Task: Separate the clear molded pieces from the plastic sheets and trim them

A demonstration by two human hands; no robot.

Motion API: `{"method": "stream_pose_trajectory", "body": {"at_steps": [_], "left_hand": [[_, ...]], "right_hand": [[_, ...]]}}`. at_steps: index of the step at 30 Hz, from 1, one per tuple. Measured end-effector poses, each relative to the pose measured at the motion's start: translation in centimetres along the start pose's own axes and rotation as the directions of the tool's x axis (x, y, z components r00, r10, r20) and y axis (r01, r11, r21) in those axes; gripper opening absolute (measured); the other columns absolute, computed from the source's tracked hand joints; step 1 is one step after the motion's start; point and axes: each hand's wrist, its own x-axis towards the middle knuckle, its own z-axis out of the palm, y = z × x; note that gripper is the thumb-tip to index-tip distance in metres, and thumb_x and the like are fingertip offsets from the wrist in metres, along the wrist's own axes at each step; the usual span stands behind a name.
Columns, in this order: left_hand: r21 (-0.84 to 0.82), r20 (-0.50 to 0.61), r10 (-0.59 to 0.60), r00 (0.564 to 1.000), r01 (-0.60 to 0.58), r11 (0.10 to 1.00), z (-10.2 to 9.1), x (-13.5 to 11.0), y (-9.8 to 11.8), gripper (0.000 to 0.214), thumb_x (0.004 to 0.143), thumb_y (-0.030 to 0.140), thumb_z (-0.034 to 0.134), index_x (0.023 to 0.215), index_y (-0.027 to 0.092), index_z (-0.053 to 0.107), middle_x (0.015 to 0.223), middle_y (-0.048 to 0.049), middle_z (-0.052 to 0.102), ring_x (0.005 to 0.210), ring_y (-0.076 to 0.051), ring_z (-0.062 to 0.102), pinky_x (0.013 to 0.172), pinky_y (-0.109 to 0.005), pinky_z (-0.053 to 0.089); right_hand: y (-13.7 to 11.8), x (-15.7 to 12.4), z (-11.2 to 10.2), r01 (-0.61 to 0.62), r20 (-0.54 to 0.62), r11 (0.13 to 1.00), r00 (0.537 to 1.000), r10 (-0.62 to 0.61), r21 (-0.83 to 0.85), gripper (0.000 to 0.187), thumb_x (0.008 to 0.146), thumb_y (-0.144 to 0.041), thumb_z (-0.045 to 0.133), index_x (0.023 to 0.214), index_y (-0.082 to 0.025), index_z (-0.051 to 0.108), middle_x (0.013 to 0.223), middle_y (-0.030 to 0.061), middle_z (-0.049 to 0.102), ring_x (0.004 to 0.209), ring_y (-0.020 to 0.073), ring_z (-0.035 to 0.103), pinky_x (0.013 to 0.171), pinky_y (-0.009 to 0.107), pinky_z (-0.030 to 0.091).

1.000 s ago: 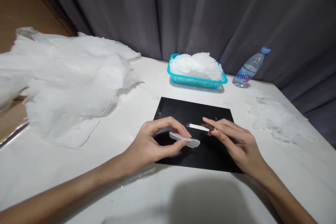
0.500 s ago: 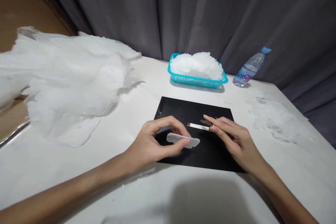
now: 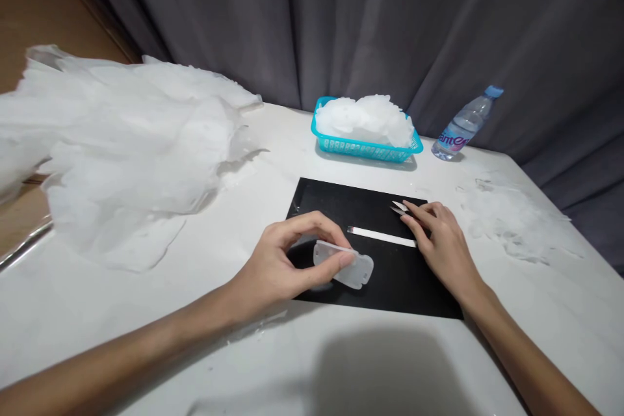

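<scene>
My left hand (image 3: pixel 297 260) pinches a small translucent plastic piece (image 3: pixel 359 269) between thumb and fingers, tilted above a black mat (image 3: pixel 336 201). The piece is flat, with rounded corners and a notched lower edge. At the right side of the mat my right hand (image 3: pixel 436 234) holds a pair of small snips (image 3: pixel 400 208), their two pointed blades apart and aimed to the left. Their handles are hidden in the hand. Between the hands a slim white strip (image 3: pixel 383 236) with a dark left tip lies on the mat, its right end next to my right hand.
A large heap of translucent white sheets (image 3: pixel 131 143) covers the table's left side. Behind the mat stands a blue basket (image 3: pixel 365 150) full of white pieces. A water bottle (image 3: pixel 465 127) is at the back right, with thin clear scraps (image 3: pixel 511 221) in front of it.
My right hand has shifted right and slightly away, with the snips; more of the white strip now shows. In my left hand the plastic piece has tipped, showing more of its flat face.
</scene>
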Motion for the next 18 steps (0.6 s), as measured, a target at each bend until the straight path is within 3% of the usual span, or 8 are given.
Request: {"method": "stream_pose_trajectory", "body": {"at_steps": [4, 13, 15, 18], "left_hand": [[-0.015, -0.006, -0.025, 1.0, 0.025, 1.0, 0.0, -0.1, 0.3, 0.006, 0.089, 0.021, 0.078, 0.088, 0.02, 0.073, 0.082, 0.0009, 0.076, 0.075, -0.012, 0.071, 0.071, -0.02, 0.054], [-0.094, 0.015, -0.114, 0.993, 0.115, 0.989, 0.3, -0.2, 0.1, 0.01, 0.092, 0.026, 0.076, 0.088, 0.018, 0.07, 0.072, 0.0015, 0.075, 0.065, -0.01, 0.069, 0.064, -0.017, 0.055], [-0.121, 0.015, -0.144, 0.99, 0.144, 0.982, 0.3, -0.2, 0.1, 0.011, 0.092, 0.027, 0.076, 0.089, 0.017, 0.07, 0.071, 0.0017, 0.075, 0.063, -0.01, 0.068, 0.062, -0.017, 0.055], [-0.151, 0.016, -0.186, 0.982, 0.187, 0.971, 0.4, -0.2, -0.1, 0.013, 0.091, 0.029, 0.078, 0.092, 0.018, 0.071, 0.073, 0.0015, 0.076, 0.064, -0.01, 0.069, 0.06, -0.016, 0.055]], "right_hand": [[0.7, 0.1, 0.6, -0.013, -0.037, 0.999, 0.999, 0.011, -0.051, 0.055, 0.106, -0.052, 0.045, 0.126, -0.012, 0.076, 0.094, 0.0137, 0.062, 0.093, 0.0303, 0.056, 0.086, 0.046, 0.051], [0.4, -0.1, 0.3, -0.048, -0.033, 0.997, 0.998, 0.046, -0.062, 0.046, 0.103, -0.044, 0.052, 0.13, -0.015, 0.074, 0.101, 0.0142, 0.062, 0.097, 0.0317, 0.056, 0.087, 0.048, 0.052], [-0.8, -0.1, -0.3, -0.033, -0.054, 0.999, 0.998, 0.035, 0.037, 0.043, 0.102, -0.043, 0.056, 0.131, -0.017, 0.073, 0.105, 0.014, 0.063, 0.101, 0.0314, 0.057, 0.092, 0.049, 0.051], [-3.8, -0.2, -1.6, -0.003, 0.024, 0.932, 1.0, -0.006, 0.363, 0.032, 0.103, -0.038, 0.058, 0.127, -0.023, 0.073, 0.106, 0.0095, 0.066, 0.1, 0.0256, 0.062, 0.093, 0.043, 0.052]]}}
